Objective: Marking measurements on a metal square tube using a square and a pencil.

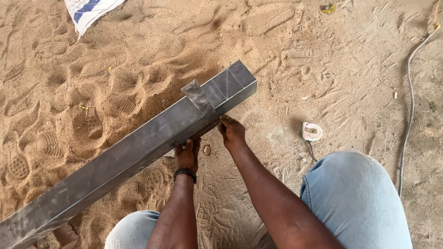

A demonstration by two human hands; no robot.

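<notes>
- Loose tan sand [323, 69], stamped all over with shoe prints, forms the ground; a grey cable [408, 92] trails down the right side.
- Across it, a long square-section steel tube [138, 147] lies diagonally, dull grey, with thin scribed lines near its far end and a bent metal piece [197, 94] sitting over its top edge.
- Left hand [187, 154], with a black wristband [185, 173], has its fingers curled against the tube's near face.
- Right hand [232, 131] touches the tube's lower edge just below the bent piece, fingers bent together.
- Small white tape measure [312, 132] rests on the sand nearby, beside a knee in pale denim [355, 193].
</notes>
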